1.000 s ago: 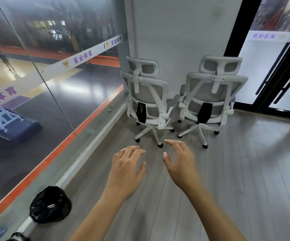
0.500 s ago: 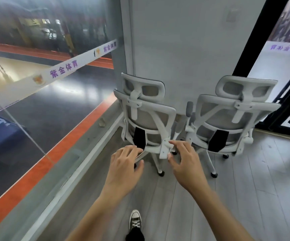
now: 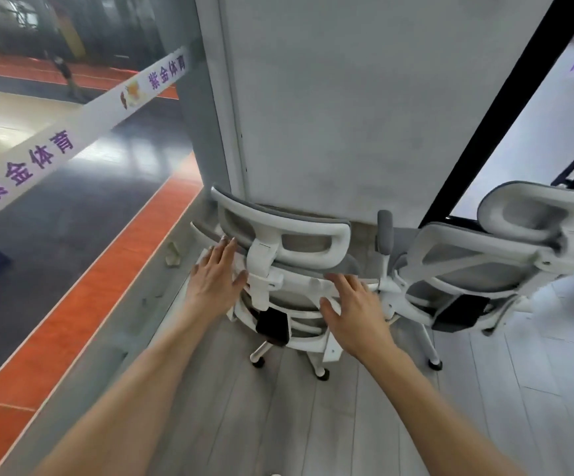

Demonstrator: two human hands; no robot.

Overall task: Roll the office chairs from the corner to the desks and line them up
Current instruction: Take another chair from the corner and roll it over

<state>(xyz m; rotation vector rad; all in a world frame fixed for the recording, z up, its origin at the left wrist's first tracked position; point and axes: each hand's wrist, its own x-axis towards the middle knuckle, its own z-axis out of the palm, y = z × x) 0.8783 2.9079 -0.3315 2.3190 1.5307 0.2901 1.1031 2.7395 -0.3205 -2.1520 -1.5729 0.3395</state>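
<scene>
Right chair [image 3: 505, 269] — cut off; blurred

Two hands reach for the back of the nearer white chair in the corner.

The left hand [image 3: 217, 273] has straight fingers at the left edge of the near chair [image 3: 299, 242], just under its headrest; the right hand [image 3: 354, 309] is spread flat over the right side of the backrest frame. Whether either palm actually touches is hard to tell. A second chair [image 3: 491, 262] stands just beside it on the right, both backs turned this way, facing the grey wall [image 3: 347, 115]. A glass wall [image 3: 55, 218] with a white banner [image 3: 72, 132] runs along the left, grey plank floor [image 3: 313, 424] underfoot.
</scene>
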